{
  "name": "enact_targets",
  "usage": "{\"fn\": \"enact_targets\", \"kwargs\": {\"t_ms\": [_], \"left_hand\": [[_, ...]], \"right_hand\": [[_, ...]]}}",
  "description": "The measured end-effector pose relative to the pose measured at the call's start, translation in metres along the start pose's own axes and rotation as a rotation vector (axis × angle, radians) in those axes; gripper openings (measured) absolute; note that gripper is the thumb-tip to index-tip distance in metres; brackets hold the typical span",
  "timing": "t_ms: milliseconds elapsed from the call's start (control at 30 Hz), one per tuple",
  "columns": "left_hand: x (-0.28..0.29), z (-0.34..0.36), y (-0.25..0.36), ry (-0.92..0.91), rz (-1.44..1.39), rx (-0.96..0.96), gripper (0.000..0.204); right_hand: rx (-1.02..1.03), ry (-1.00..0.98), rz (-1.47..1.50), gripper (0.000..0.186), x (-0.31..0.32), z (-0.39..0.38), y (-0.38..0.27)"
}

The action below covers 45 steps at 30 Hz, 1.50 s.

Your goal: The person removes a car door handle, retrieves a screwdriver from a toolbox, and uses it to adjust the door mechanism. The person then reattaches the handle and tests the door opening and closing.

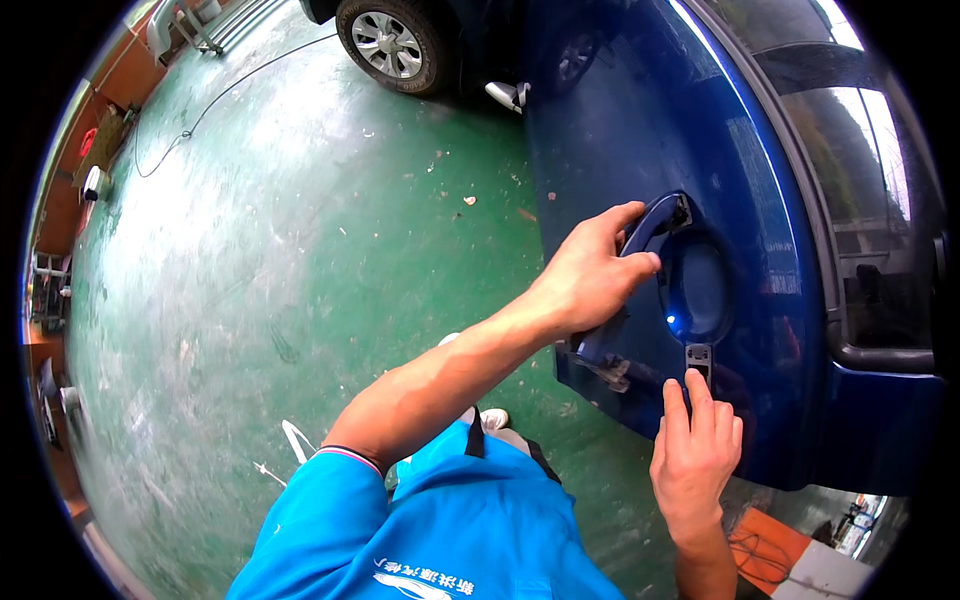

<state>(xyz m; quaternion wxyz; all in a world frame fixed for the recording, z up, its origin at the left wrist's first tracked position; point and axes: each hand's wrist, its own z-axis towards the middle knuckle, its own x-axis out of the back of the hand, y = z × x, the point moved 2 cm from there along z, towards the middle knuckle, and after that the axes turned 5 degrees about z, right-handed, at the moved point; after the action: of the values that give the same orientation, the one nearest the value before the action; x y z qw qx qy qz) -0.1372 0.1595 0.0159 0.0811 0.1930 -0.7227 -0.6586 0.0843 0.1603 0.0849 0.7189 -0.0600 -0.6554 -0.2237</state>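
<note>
A dark blue car door [630,120] stands to my right. My left hand [585,275] is closed round its blue door handle [652,222], thumb on the door side. The handle's upper end meets the door, while its lower end sticks out away from the panel. Beside the handle lies the oval recess [705,285] in the door skin. Below that recess sits a small black mounting piece [699,357]. My right hand [697,450] has its first two fingers stretched out, their tips at the lower edge of this piece; nothing shows in its grasp.
A car wheel [390,45] stands at the top, with a silver-and-black part [508,96] near the door's edge. A dark cable [185,135] runs over the green floor [300,220]. An orange board [770,540] lies at the lower right. Shelving lines the left side.
</note>
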Motion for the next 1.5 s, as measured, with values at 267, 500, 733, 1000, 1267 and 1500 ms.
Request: {"fn": "enact_targets", "kwargs": {"t_ms": [267,500,733,1000,1267,1500], "left_hand": [[-0.043,-0.002,-0.027,0.300,0.126,-0.167,0.066],[-0.054,0.000,-0.025,0.306,0.064,-0.086,0.068],[-0.064,0.002,-0.033,0.324,0.009,-0.088,0.069],[-0.066,0.001,-0.029,0.321,-0.034,-0.059,0.069],[-0.061,-0.005,-0.013,0.239,-0.298,0.024,0.071],[-0.057,-0.003,-0.012,0.154,-0.443,0.042,0.075]], "right_hand": [[0.022,-0.005,0.011,0.031,0.001,-0.002,0.001],[0.010,0.035,0.060,0.035,0.005,-0.005,0.005],[0.021,0.051,0.047,0.037,0.004,-0.007,0.007],[0.007,0.064,0.023,0.037,0.007,-0.010,0.008],[-0.025,0.068,0.042,0.033,0.003,-0.012,0.008],[-0.176,0.097,0.118,0.030,0.005,-0.022,0.000]]}}
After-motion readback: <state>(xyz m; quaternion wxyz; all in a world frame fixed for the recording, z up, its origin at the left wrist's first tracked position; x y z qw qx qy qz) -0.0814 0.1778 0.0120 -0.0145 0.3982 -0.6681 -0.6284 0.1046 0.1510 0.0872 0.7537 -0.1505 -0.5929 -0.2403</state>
